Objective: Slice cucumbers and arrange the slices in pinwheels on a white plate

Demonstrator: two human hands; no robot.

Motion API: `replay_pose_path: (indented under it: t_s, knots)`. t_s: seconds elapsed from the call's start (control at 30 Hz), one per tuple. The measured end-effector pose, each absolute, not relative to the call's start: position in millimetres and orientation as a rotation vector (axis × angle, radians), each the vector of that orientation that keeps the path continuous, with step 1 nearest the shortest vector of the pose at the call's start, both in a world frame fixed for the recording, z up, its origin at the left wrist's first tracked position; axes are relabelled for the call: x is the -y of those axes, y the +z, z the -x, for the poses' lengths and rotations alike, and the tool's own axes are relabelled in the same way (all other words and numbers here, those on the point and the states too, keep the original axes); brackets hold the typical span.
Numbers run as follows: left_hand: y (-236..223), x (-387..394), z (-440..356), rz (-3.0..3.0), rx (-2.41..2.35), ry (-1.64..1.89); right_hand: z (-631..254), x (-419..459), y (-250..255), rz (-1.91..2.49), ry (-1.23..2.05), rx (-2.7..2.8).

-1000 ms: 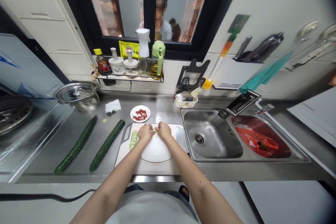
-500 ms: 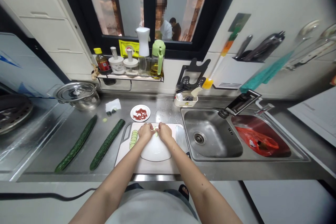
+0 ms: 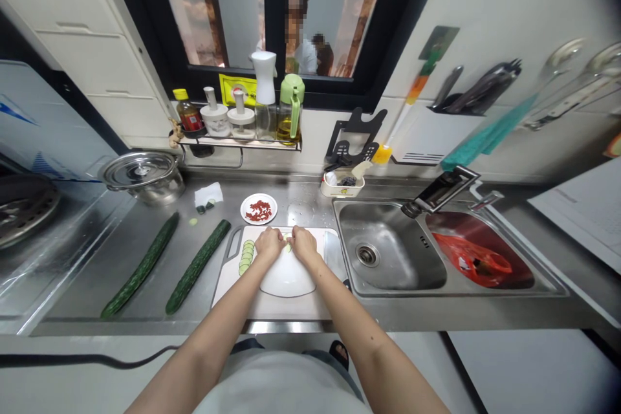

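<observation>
A white plate (image 3: pixel 288 277) rests on the cutting board (image 3: pixel 230 281). Over its far rim, my left hand (image 3: pixel 270 243) and my right hand (image 3: pixel 304 244) come close together, fingers curled and pinched. Between the fingertips shows a pale green cucumber slice (image 3: pixel 288 242); both hands seem to hold it, though the fingers partly cover it. Left of the plate, several cucumber slices (image 3: pixel 246 255) lie overlapped in a row on the board. A knife (image 3: pixel 334 255) with a broad blade lies along the board's right side, partly behind my right forearm.
Two whole cucumbers (image 3: pixel 198 267) lie on the steel counter at left. Beyond the board sits a small white dish (image 3: pixel 259 208) of chopped red pieces. A lidded pot (image 3: pixel 143 178) stands back left. At right are the double sink (image 3: pixel 388 246) and a red plastic bag (image 3: pixel 470 261).
The whole view has shifted very slightly. My hands stay over the plate's far rim, with only a tiny movement of the fingers around the slice.
</observation>
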State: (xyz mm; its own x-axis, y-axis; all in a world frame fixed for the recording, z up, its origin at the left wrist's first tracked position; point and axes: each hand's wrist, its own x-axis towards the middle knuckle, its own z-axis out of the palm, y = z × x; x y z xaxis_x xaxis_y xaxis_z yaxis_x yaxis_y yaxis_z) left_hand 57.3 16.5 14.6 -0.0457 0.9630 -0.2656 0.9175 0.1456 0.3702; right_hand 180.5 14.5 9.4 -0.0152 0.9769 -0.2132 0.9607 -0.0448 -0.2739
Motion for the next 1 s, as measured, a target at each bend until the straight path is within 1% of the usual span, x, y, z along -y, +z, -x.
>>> replay_pose_path:
  t_s: [0.43, 1.0]
  knots:
    - [17.9, -15.3, -57.2, -1.78, -1.981, 0.153, -185.3, -4.2, 8.1, 2.133, 0.499, 2.162]
    - [9.7, -9.1, -55.7, -1.838, -1.977, 0.219, -184.5, 7.0, -1.6, 2.156, 0.463, 2.156]
